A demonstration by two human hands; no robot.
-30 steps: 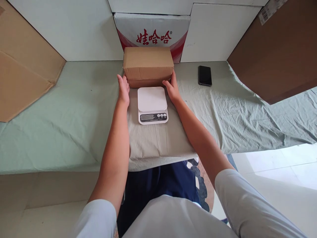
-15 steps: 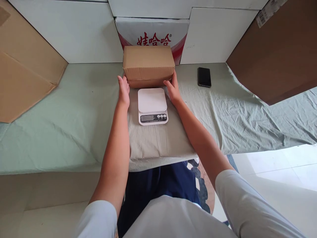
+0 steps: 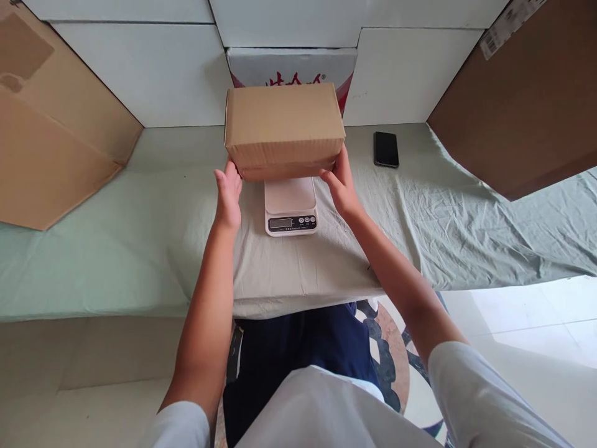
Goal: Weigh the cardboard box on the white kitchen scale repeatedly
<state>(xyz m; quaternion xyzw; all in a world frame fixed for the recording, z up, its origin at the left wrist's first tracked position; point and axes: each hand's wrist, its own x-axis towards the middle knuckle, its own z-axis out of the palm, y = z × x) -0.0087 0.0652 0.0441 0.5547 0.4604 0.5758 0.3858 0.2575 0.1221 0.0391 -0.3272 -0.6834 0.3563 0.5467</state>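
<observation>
A: Since half a second ago you've lifted the cardboard box point(image 3: 284, 127) off the cloth and brought it toward you; it now hangs over the far edge of the kitchen scale point(image 3: 290, 206) and hides the back of its white platform. It sat behind the scale before.

B: Hands?

A: Your left hand point(image 3: 228, 196) is under the box's left bottom corner, your right hand point(image 3: 342, 184) under the right bottom corner. Fingers curl up against the box's lower edge and underside, thumbs on the near face. Both hands grip the box, palms facing each other, one on each side of the scale.

B: Box touching the scale?

A: Can't tell. The box's front edge overlaps the platform in this view, and its shadow falls on the platform. The display and the three buttons stay visible in front.

B: What's around?

A: The scale sits on a raised pad under the pale green sheet point(image 3: 140, 249). A black phone point(image 3: 386, 149) lies flat to the right, well apart from your right hand. A red-and-white printed carton point(image 3: 289, 65) stands behind the box, mostly covered by it. White panels point(image 3: 153, 81) line the back, a tan cardboard sheet point(image 3: 51, 137) leans at left, and a brown board point(image 3: 522, 106) leans at right.

B: Anything blocking?

A: Only the box itself, covering the scale's rear half and the carton's lettering.
</observation>
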